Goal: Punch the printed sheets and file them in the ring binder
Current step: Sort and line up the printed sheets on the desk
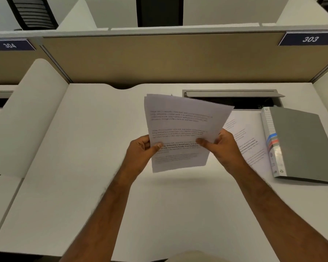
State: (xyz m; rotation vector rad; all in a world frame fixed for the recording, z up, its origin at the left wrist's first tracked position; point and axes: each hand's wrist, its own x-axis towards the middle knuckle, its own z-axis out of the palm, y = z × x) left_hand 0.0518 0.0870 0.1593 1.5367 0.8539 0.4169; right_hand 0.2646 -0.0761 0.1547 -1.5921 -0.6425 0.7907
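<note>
Fingers (pixel 155 145) of both my hands pinch the printed sheets (pixel 180 129) by their lower side edges, lifted above the desk (pixel 83 167), long axis pointing away from me. Right hand (pixel 223 148) is nearer the closed binder (pixel 299 144), which lies right; I see no punch.

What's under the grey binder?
A printed sheet lies on the desk, its right edge tucked under the binder. Anything else beneath is hidden.

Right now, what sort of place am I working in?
Probably a library or shared study room: a white desk boxed in by partitions, with seat number signs 303 and 304 on top.
</note>
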